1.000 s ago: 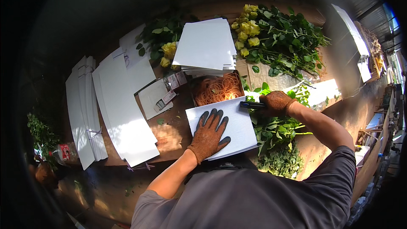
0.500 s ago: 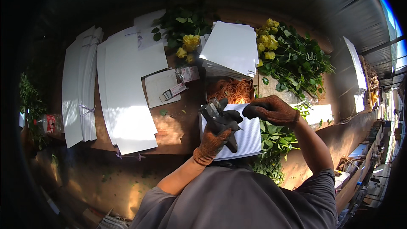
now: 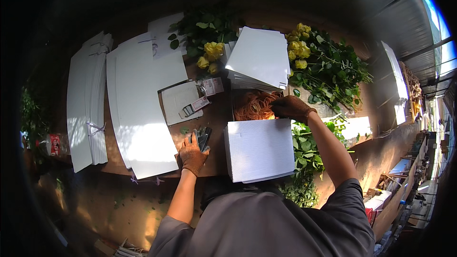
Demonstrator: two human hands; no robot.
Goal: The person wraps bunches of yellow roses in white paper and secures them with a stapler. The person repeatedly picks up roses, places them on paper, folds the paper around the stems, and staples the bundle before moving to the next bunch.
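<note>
My left hand (image 3: 193,156), in a brown work glove with dark fingers, rests low on the table with its fingers around a black stapler (image 3: 204,138). My right hand (image 3: 294,108), gloved the same way, reaches into the right side of a box of orange-brown rubber bands (image 3: 254,104). Its fingertips are pressed together against the bands; whether one is caught between them is hard to see. Directly in front of my body lies a stack of white corrugated sheets (image 3: 259,150), touched by neither hand.
Tall stacks of white card (image 3: 138,104) lie on the left, with a tied bundle (image 3: 95,109) beyond them. Behind the box sits another white card stack (image 3: 259,54). Yellow roses (image 3: 299,50) with leafy stems lie at the back right. Labels (image 3: 212,85) lie near the middle.
My left hand has moved left and down from above the corrugated sheets to the table, taking the stapler along. My right hand has gone forward and left, into the rubber bands.
</note>
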